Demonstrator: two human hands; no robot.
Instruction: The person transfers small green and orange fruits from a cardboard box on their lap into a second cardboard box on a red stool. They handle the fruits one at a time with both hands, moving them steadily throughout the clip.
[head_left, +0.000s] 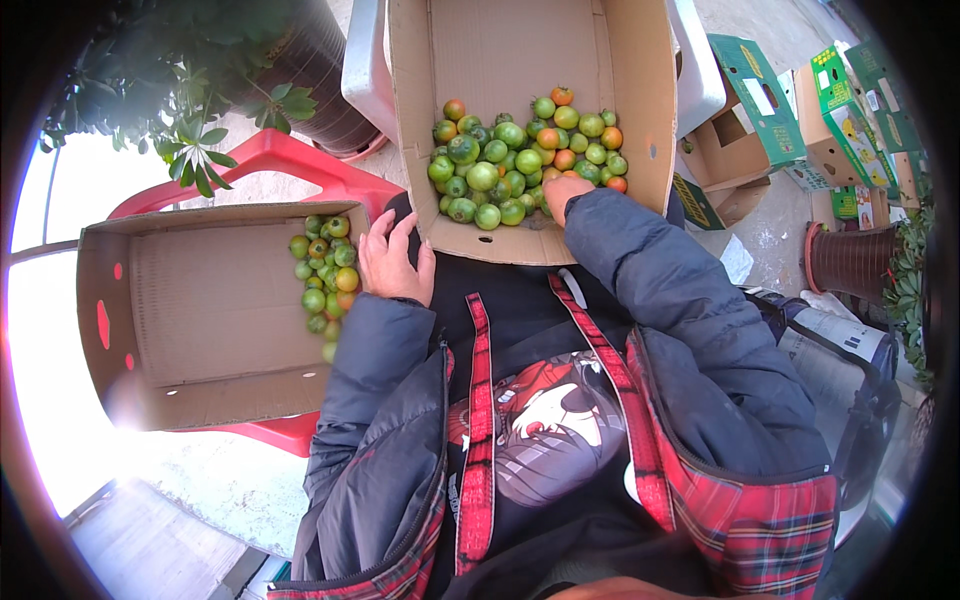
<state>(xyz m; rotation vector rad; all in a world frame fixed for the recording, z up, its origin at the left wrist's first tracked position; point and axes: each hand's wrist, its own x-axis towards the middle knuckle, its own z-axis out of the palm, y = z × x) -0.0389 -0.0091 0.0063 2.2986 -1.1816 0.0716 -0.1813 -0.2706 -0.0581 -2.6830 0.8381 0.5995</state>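
Observation:
Before me a cardboard box (517, 45) holds many green and orange-red tomatoes (495, 161), heaped towards its near end. My right hand (564, 193) reaches in over the near wall, among the tomatoes at the right of the heap. Its fingertips are hidden, so I cannot tell whether it grips one. To the left, a second cardboard box (217, 300) has a smaller group of mostly green tomatoes (322, 262) along its right wall. My left hand (396, 259) rests at that wall's top edge, fingers apart and nothing visible in them.
A red plastic chair (262, 161) is under the left box, a white plastic seat (697, 71) under the front one. Potted plants stand at the upper left (315, 82) and right (855, 255). Green printed cartons (757, 97) lie at the upper right. A bag (832, 360) sits beside me.

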